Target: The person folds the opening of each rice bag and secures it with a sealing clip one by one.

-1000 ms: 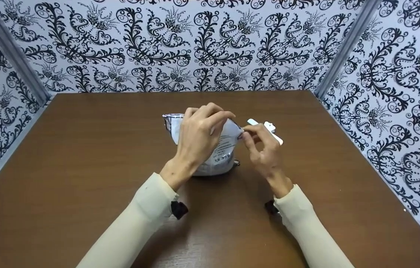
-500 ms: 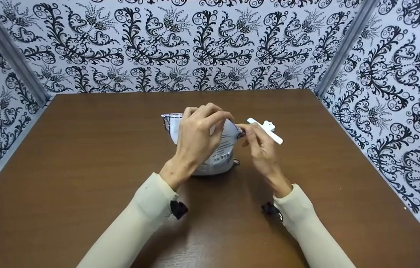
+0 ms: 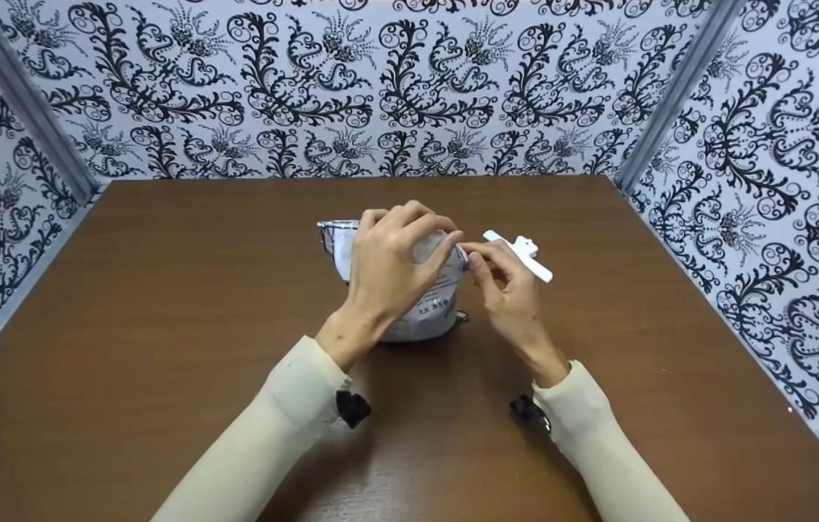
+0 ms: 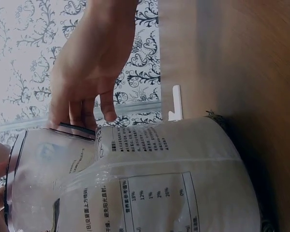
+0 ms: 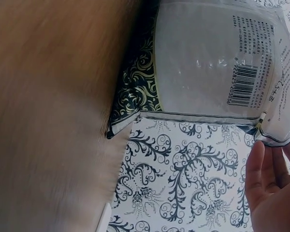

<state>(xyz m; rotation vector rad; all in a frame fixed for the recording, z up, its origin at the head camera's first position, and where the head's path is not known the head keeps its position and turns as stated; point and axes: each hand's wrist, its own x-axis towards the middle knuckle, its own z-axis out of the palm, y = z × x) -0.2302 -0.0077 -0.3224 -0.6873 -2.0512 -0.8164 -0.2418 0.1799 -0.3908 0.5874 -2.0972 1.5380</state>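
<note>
A clear plastic rice bag (image 3: 429, 313) with dark print stands upright on the table, its top part bent over. My left hand (image 3: 387, 268) grips the bag's top from above, fingers curled over the far side and thumb pointing toward the right corner. That corner is pinched between the thumb and fingers of my right hand (image 3: 514, 286). In the right wrist view, the right fingertips (image 5: 257, 147) hold the folded edge beside the barcode side of the bag (image 5: 198, 63). The left wrist view shows the nutrition table on the bag (image 4: 154, 198) and the right hand (image 4: 89, 63) at its upper edge.
A white wide clip (image 3: 525, 252) lies on the brown table (image 3: 199, 290), just beyond the right hand. Patterned panels (image 3: 409, 87) with grey corner posts enclose the back and sides. Black straps (image 3: 352, 408) hang at both wrists.
The bag's right corner has been folded inward, to the left, by my right fingers. My left thumb has lifted and stretched toward that corner. The clip lies where it was.
</note>
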